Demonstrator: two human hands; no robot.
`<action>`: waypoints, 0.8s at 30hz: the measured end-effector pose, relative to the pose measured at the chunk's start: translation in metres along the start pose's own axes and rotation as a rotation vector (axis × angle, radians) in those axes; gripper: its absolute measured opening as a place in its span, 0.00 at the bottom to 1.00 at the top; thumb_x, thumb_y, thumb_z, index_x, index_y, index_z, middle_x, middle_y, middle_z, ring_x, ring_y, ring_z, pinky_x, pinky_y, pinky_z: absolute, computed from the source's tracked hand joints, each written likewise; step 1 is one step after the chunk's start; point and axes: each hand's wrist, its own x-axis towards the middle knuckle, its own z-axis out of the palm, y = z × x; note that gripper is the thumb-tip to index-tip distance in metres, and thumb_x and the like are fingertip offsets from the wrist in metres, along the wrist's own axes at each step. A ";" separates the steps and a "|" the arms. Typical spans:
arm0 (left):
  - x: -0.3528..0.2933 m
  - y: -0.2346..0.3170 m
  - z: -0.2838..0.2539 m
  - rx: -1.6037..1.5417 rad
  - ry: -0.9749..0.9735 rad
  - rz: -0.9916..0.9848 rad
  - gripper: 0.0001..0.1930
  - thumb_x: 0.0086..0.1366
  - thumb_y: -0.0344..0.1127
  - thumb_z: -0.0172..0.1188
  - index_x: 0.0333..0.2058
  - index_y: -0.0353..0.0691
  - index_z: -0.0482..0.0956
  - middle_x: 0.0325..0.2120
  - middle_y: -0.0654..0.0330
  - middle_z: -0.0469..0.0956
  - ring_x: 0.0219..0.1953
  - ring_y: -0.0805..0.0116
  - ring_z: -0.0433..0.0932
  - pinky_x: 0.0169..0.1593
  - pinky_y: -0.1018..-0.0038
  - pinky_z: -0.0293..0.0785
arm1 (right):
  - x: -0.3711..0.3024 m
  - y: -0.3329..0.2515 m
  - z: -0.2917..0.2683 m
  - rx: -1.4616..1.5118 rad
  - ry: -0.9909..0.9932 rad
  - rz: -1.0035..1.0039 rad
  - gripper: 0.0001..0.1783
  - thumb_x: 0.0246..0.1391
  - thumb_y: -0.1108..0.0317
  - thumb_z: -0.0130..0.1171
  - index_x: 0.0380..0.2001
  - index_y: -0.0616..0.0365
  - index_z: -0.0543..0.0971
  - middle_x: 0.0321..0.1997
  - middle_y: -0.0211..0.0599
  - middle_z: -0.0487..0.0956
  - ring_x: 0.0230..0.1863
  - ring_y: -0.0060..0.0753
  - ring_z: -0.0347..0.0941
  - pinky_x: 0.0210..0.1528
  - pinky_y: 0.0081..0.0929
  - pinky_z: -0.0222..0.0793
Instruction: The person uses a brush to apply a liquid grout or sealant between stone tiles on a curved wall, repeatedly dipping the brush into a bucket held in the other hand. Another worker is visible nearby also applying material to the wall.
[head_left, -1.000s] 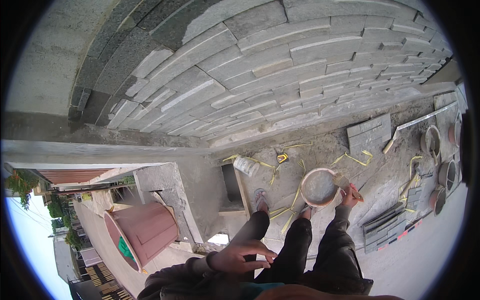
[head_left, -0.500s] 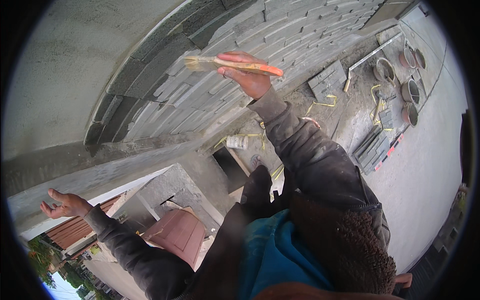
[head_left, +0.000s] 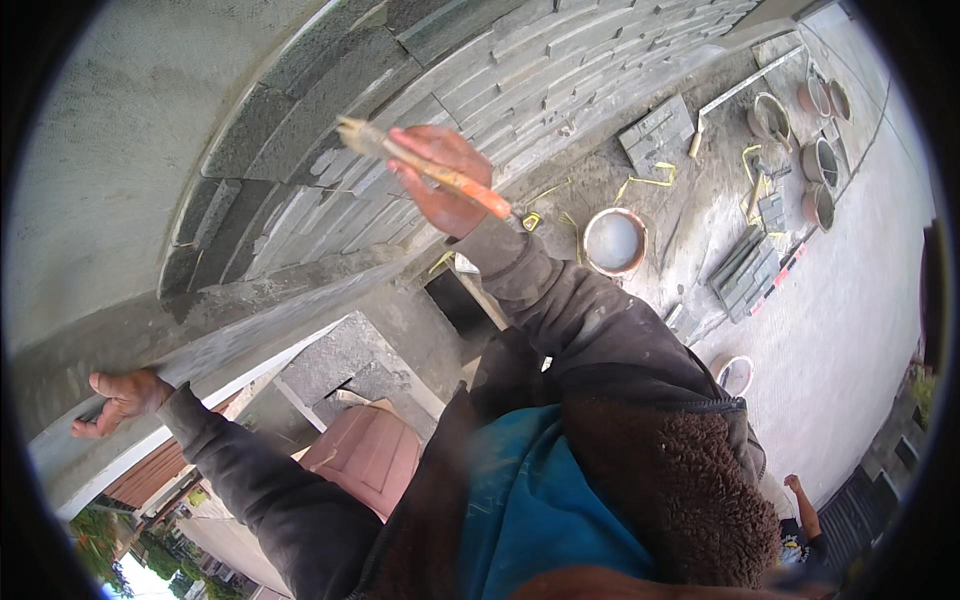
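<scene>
In the head view, our right hand (head_left: 443,180) grasps a slim wooden brush with an orange handle and pale bristles (head_left: 470,188), raised before the grey stone-strip wall (head_left: 565,85). Its tip lies near the dark grey, rough stone border (head_left: 325,105); whether it touches, we cannot tell. Our left hand (head_left: 128,398) holds nothing, fingers loosely bent beside the smooth grey cement ledge (head_left: 225,305) (resting on it or not, we can't tell).

We judge that wet bristles could drip or smear the stone, if overloaded; a loose pinch could let the handle twist; and arms stretched this wide could cost us balance.

We count one brush, one round, pink-rimmed tub of pale liquid (head_left: 642,250), one white-rimmed round bucket (head_left: 749,372), five round, reddish-grey buckets (head_left: 809,207), one yellow-and-black tape measure (head_left: 531,221) and one dusty-pink plastic bin (head_left: 368,450).
</scene>
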 end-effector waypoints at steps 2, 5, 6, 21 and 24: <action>0.003 0.003 -0.009 -0.010 0.023 -0.026 0.45 0.62 0.51 0.65 0.64 0.33 0.47 0.66 0.36 0.43 0.71 0.42 0.44 0.71 0.49 0.42 | 0.047 0.026 -0.048 0.044 0.347 0.218 0.18 0.54 0.76 0.64 0.49 0.61 0.80 0.47 0.40 0.79 0.44 0.33 0.76 0.46 0.28 0.74; 0.005 0.003 -0.001 -0.064 0.011 0.003 0.45 0.61 0.51 0.66 0.63 0.32 0.48 0.66 0.36 0.43 0.71 0.41 0.43 0.71 0.48 0.42 | 0.029 0.008 -0.018 -0.158 0.236 0.029 0.17 0.56 0.73 0.63 0.49 0.62 0.78 0.45 0.40 0.77 0.43 0.33 0.76 0.45 0.27 0.74; 0.003 0.000 0.002 -0.046 0.002 0.022 0.45 0.61 0.51 0.66 0.63 0.32 0.48 0.66 0.36 0.43 0.71 0.41 0.43 0.70 0.48 0.42 | 0.025 0.003 -0.009 -0.226 0.197 -0.041 0.17 0.57 0.73 0.63 0.49 0.63 0.78 0.44 0.40 0.77 0.42 0.33 0.76 0.45 0.27 0.74; 0.000 -0.008 0.002 0.061 -0.022 0.097 0.48 0.61 0.57 0.66 0.62 0.30 0.46 0.63 0.38 0.44 0.69 0.42 0.45 0.69 0.47 0.43 | 0.028 -0.032 0.027 -0.202 0.078 0.054 0.16 0.58 0.68 0.66 0.45 0.67 0.77 0.34 0.40 0.75 0.35 0.26 0.76 0.36 0.22 0.76; 0.004 -0.013 -0.008 0.095 -0.022 0.106 0.47 0.61 0.53 0.65 0.62 0.30 0.45 0.64 0.38 0.43 0.69 0.43 0.43 0.70 0.48 0.42 | 0.083 -0.018 -0.027 -0.039 0.462 0.140 0.12 0.55 0.71 0.66 0.43 0.61 0.80 0.39 0.42 0.76 0.41 0.35 0.76 0.42 0.30 0.75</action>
